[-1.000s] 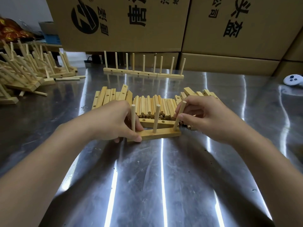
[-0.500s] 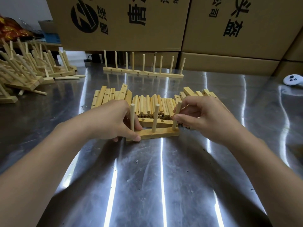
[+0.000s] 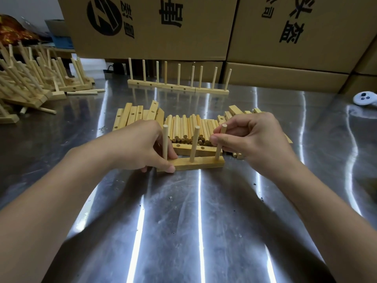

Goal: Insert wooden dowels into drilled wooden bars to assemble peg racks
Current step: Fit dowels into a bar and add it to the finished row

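Held one bar (image 3: 196,163) by its left end in left hand (image 3: 140,148); pinched rightmost of its three dowels (image 3: 194,144) in right hand (image 3: 251,139).

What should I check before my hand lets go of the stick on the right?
1. Left hand grips the bar so it stays flat on the table: ok.
2. Right hand pinches the right dowel near its top: ok.
3. Right dowel pushed all the way into its hole: cannot tell, the hole's depth is hidden.
4. Left dowel and middle dowel stand in the bar: ok.
5. Loose dowels lie just behind the bar for the next rack: ok.
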`<action>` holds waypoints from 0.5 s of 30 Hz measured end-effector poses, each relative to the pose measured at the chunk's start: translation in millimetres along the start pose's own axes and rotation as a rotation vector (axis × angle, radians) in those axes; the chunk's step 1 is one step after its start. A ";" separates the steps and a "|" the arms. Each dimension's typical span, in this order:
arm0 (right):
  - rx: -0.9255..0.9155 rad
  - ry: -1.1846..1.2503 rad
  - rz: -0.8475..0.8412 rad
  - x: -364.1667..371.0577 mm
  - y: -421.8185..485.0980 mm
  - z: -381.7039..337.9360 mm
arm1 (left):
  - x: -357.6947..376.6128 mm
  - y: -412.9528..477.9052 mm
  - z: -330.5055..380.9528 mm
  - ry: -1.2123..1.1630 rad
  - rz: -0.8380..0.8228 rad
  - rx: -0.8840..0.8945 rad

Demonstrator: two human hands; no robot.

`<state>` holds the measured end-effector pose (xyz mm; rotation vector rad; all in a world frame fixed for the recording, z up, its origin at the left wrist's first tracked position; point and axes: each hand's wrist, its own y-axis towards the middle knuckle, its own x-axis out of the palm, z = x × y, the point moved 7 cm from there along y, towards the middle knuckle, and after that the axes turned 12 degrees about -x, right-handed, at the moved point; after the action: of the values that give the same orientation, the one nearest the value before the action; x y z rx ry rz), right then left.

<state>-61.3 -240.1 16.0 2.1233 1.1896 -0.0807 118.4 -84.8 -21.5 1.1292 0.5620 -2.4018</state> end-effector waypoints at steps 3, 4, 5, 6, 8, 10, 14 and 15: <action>-0.002 -0.056 -0.007 0.9 0.8 2.2 | -0.1 0.1 1.1 0.007 0.005 0.010; -0.008 -0.074 -0.017 0.6 0.9 1.9 | -0.2 0.1 1.3 0.000 0.005 0.006; -0.015 -0.074 -0.035 1.3 1.3 1.3 | -0.2 0.2 1.3 -0.004 0.003 0.003; -0.017 -0.041 -0.057 2.2 1.2 1.2 | 0.2 0.4 1.2 -0.001 0.002 0.000; -0.003 0.096 -0.080 3.4 1.5 2.4 | 0.6 -0.1 1.3 0.000 -0.001 -0.002; 0.022 0.190 -0.066 2.9 1.3 5.6 | 0.4 -0.9 1.4 -0.007 -0.002 -0.001; 0.020 0.221 -0.005 3.3 -0.8 10.9 | 0.5 -1.0 1.3 -0.016 -0.007 0.002; 0.033 0.229 0.021 2.2 -1.2 12.2 | 0.3 -0.6 1.2 -0.010 -0.004 0.007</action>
<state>-57.6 -245.3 5.3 2.2190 1.3036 0.1568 117.1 -85.1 -20.9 1.1193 0.5536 -2.4138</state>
